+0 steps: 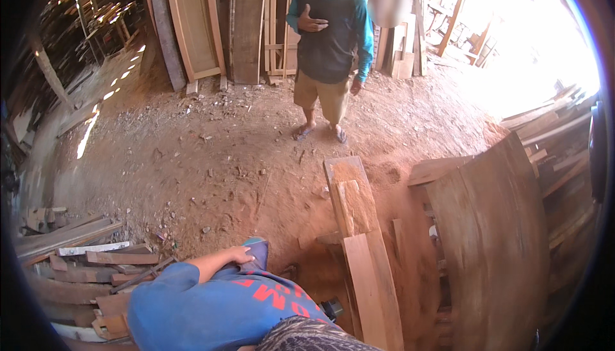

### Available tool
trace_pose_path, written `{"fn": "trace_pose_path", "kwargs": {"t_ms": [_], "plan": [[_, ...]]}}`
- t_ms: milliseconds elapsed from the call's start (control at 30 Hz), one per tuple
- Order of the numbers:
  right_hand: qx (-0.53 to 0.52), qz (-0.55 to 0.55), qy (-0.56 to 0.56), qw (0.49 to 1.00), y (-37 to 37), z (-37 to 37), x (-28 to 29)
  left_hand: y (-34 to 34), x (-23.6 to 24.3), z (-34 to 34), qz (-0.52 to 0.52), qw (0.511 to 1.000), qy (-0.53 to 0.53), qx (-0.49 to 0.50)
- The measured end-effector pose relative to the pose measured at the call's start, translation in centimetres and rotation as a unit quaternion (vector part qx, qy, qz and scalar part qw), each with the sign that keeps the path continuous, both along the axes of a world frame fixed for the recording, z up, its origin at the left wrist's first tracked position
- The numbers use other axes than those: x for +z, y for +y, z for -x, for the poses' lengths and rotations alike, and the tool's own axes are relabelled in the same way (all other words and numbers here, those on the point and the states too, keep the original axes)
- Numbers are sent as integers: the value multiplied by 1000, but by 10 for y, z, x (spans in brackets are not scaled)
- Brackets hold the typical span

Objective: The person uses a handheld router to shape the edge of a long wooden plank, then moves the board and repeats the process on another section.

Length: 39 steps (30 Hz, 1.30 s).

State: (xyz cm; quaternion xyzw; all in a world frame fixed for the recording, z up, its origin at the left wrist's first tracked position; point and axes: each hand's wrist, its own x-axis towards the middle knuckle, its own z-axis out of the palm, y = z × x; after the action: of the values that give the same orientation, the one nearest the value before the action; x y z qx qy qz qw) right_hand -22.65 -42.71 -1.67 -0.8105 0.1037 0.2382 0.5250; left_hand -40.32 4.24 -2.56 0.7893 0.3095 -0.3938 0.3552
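Observation:
My left hand (242, 255) is bent in at the front of my blue shirt (211, 306). Its fingers are closed on a fold of dark blue cloth (258, 256) that looks like the shirt's hem. My right hand is out of sight. A small dark object (332, 309), too unclear to name, shows beside the shirt. To the right of my body a long plank (368, 293) lies lengthwise on a wooden beam (384, 268). Beyond it a shorter strip of wood (349, 207) rests in sawdust on the same beam.
A person (327, 37) stands facing me, one hand on the chest. Broad wooden boards (493, 216) stand at the right. Stacked offcuts (83, 268) lie at the left. Door frames and panels (195, 24) lean at the back. Sawdust and chips cover the dirt floor (192, 152).

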Motion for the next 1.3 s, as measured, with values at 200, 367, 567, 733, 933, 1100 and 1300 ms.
{"fn": "trace_pose_path", "kwargs": {"t_ms": [200, 367, 567, 733, 933, 1100, 1300], "plan": [[3, 15, 6, 1000, 55, -28, -7, 73, -12, -57, 74, 987, 68, -128], [-43, 34, 18, 998, 108, -12, 0, 146, -21, -95, 77, 990, 27, -114], [-152, 38, 37, 987, 182, 59, 29, 291, 1, -151, 173, 964, 130, -152], [-231, -9, 81, 969, 227, 103, 30, 364, 36, -271, -43, 930, -80, -355], [-508, -203, 98, 831, 278, 164, -111, 311, 86, -436, -13, 970, -178, -166], [-670, -322, 141, 654, 310, 164, -154, 198, 93, -504, 40, 895, -318, -309], [-705, -385, -43, 594, 366, 128, -65, 104, 89, -520, 121, 795, -287, -520]]}}
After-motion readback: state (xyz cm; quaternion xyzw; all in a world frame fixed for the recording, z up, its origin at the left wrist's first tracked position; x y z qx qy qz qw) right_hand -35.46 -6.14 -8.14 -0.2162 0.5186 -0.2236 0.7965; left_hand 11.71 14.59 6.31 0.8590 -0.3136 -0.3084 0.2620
